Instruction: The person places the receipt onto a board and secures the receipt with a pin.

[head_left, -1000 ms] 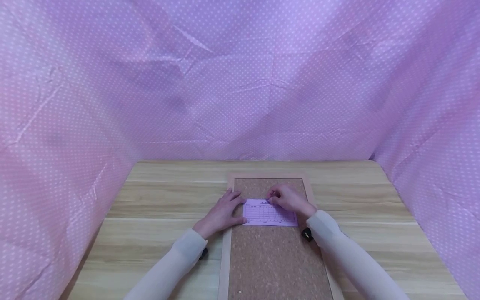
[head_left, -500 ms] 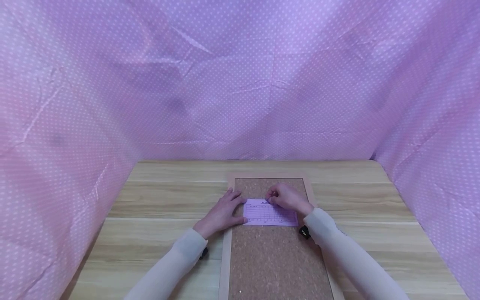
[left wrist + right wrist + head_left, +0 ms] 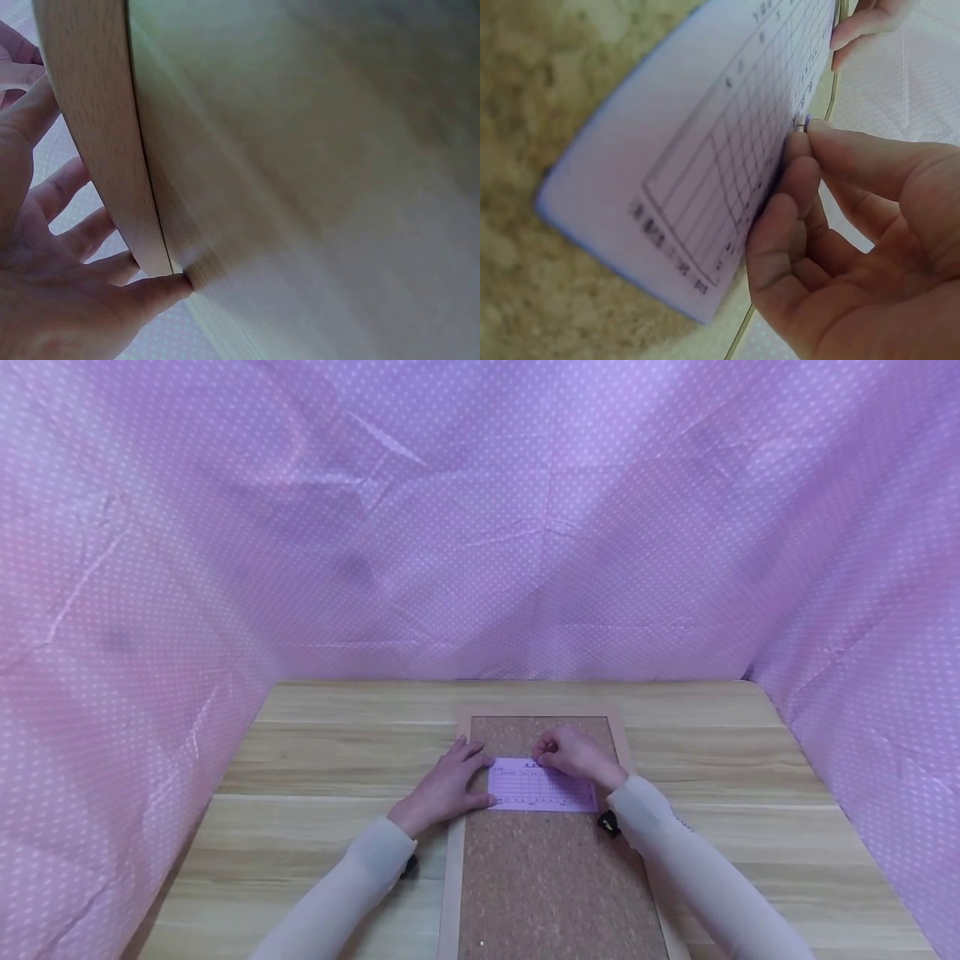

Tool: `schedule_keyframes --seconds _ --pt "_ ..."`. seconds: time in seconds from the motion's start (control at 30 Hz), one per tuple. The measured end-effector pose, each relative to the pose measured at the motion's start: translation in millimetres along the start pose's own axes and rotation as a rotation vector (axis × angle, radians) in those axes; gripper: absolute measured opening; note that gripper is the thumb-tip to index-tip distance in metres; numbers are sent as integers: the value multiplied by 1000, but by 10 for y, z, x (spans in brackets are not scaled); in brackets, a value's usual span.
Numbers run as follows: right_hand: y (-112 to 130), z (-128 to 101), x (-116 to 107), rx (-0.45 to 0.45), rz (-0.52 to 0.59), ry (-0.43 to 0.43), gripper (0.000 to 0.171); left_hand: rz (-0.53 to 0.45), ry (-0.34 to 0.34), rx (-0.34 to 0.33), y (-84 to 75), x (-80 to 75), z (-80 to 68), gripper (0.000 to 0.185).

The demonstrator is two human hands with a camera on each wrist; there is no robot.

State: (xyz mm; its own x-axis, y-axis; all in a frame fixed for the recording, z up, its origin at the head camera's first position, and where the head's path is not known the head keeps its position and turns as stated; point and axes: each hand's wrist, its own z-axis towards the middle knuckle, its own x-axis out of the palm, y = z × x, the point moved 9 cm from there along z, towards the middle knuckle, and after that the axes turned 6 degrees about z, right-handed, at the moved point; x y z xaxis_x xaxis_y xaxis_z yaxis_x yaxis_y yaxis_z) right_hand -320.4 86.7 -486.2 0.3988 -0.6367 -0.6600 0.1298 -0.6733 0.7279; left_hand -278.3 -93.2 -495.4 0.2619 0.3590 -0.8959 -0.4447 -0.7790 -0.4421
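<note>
Barely shifted since earlier: right hand (image 3: 576,755) pinching a pushpin (image 3: 802,124) at the purple form's (image 3: 542,787) top edge on the corkboard (image 3: 551,877); left hand (image 3: 448,781) flat, pressing the form's left edge. Pin tip hidden.

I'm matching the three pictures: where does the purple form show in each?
Head: purple form lies mid-board, between both hands.
Left wrist: not in it.
Right wrist: purple form fills the centre, beside the right hand.
Shared landmark: cork board's wooden frame.
</note>
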Motion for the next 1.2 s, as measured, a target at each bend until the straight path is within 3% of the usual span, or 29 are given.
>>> schedule_keyframes --seconds 0.33,1.2 --pt "-34 3 -3 -44 24 15 8 -4 -5 -6 -32 -14 -17 58" --pt "-73 73 8 -14 51 1 5 -2 22 -19 12 -8 3 59"
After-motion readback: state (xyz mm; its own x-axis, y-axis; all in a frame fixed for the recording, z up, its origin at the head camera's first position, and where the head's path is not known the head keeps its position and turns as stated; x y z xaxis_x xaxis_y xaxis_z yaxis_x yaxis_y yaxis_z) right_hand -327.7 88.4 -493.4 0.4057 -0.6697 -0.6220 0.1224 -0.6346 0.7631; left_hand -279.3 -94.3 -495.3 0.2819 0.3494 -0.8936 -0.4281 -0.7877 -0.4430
